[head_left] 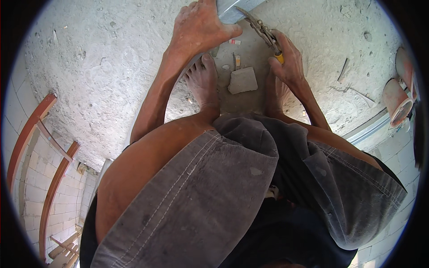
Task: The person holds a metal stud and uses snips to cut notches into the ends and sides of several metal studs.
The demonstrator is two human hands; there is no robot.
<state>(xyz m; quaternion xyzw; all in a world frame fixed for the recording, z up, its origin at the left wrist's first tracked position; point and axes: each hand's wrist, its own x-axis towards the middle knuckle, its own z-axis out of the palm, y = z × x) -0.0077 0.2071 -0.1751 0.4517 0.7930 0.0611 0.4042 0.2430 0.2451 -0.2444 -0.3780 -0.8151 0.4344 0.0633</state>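
My left hand (201, 27) is closed on a silver metal channel (232, 10) at the top middle of the head view. My right hand (288, 58) is closed round the yellow handle of worn metal snips (259, 27), with their jaws at the channel's right side; I cannot tell whether they touch it. Below them a flat grey chunk (242, 80) lies on the dusty concrete floor (89, 58) between my bare feet, with small scraps near it.
Reddish-brown steel frames (56, 187) stand against pale block walls (76, 201) at the left. At the right lie terracotta pipe-like pieces (393, 94), metal strips (366, 127) and bits of wire (339, 88). My bent legs in grey shorts fill the lower middle.
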